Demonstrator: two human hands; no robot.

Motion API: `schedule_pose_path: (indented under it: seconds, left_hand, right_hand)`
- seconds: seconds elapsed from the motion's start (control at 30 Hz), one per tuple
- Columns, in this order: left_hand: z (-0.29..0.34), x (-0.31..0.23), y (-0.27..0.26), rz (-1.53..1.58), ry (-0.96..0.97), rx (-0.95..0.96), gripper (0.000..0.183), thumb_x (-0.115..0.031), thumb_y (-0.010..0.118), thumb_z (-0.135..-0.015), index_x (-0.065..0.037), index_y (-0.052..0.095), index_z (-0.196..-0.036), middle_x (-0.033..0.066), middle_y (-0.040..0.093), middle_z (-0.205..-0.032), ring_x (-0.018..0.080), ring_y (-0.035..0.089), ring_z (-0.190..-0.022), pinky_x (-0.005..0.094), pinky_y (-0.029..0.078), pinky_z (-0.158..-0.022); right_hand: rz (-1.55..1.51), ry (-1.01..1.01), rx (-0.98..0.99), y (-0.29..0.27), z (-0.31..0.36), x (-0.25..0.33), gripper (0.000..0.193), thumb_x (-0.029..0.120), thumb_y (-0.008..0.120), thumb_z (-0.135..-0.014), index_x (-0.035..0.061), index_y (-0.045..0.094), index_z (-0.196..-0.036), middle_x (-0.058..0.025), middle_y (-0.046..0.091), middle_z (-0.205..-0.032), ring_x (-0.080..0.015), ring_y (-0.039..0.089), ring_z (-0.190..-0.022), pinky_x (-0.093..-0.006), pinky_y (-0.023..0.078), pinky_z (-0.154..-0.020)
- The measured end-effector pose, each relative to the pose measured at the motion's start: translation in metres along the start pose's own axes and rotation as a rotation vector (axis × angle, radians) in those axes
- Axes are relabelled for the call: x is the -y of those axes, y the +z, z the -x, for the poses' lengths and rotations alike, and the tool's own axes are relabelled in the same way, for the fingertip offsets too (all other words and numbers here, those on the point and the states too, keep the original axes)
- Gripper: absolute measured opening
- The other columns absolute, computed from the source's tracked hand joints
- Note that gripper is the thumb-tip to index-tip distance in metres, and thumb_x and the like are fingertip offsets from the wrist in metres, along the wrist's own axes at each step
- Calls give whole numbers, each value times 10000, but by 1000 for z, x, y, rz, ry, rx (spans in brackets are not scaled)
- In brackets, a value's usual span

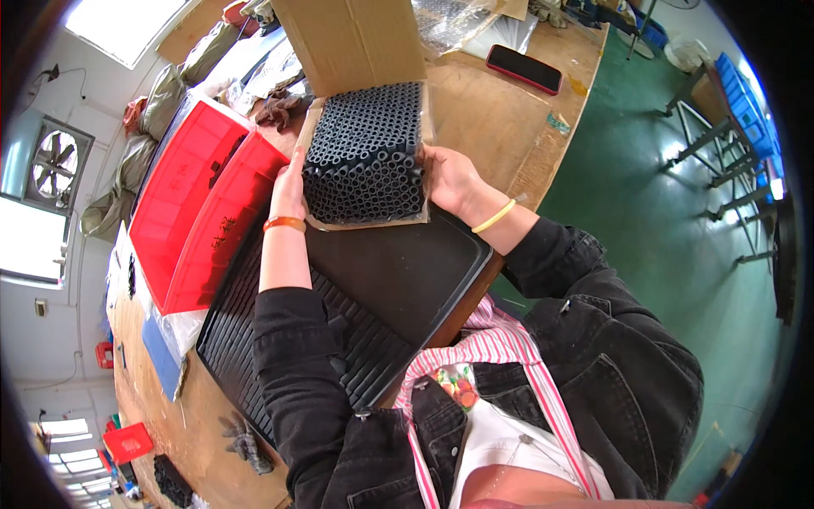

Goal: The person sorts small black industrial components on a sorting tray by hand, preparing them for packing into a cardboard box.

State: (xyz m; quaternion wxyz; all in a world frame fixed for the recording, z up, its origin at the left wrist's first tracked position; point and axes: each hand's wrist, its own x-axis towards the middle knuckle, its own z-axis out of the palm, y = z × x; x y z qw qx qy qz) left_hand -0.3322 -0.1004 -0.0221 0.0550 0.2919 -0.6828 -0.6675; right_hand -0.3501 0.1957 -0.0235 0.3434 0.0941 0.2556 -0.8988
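Note:
Between my two hands is an open cardboard box (352,42) packed with dark plastic tubes (365,127), their round ends showing. My left hand (290,188) presses against the box's left side, and my right hand (453,180) grips its right side. The box's tall flap stands up at the far side. Below it lies a black tray (381,263), with rows of narrow dark pieces (297,339) on its left part and a bare smooth surface on its right. Two red bins (191,204) stand just left of my left hand.
On the wooden table (483,110) a phone (524,69) lies at the far right. A dark glove (278,109) is behind the bins, and a grey glove (246,443) lies at the near left. Blue crates (746,102) sit on a metal-legged stand across the green floor (627,187).

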Motion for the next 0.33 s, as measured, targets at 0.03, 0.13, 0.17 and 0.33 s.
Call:
schedule_pose_path:
  seconds: [0.03,0.13,0.17,0.33]
  left_hand:
    - [-4,-2,14,90,9,-18,668,-472,659,-876,31,527,-1295,129,516,-1362,221,426,-1280,377,264,-1104]
    - [-16,8,11,358,69,-90,495,-373,620,-918,29,591,-1206,95,604,-1214,192,514,-1168,353,360,-1021]
    - [-12,6,23,494,71,-44,442,-345,601,-931,8,602,-1196,89,619,-1176,191,546,-1113,341,392,-978]
    - [-12,-11,28,662,145,-10,362,-316,571,-950,-50,615,-1192,95,649,-1112,207,609,-984,326,462,-881]
  right_hand:
    - [-2,-5,-4,-3,-3,2,254,220,392,-1022,68,589,-972,-78,625,-924,-233,588,-885,-378,491,-850]
    - [12,-70,3,10,-7,-2,270,233,386,-1028,72,602,-1007,-72,639,-928,-231,604,-879,-390,501,-846]
    - [-42,-111,-79,14,-3,-1,306,258,376,-1031,51,598,-1060,-89,651,-989,-246,606,-943,-409,491,-893]
    - [-70,-124,-122,27,-9,0,375,328,389,-1034,39,564,-1196,-114,652,-1134,-284,606,-1062,-463,466,-977]
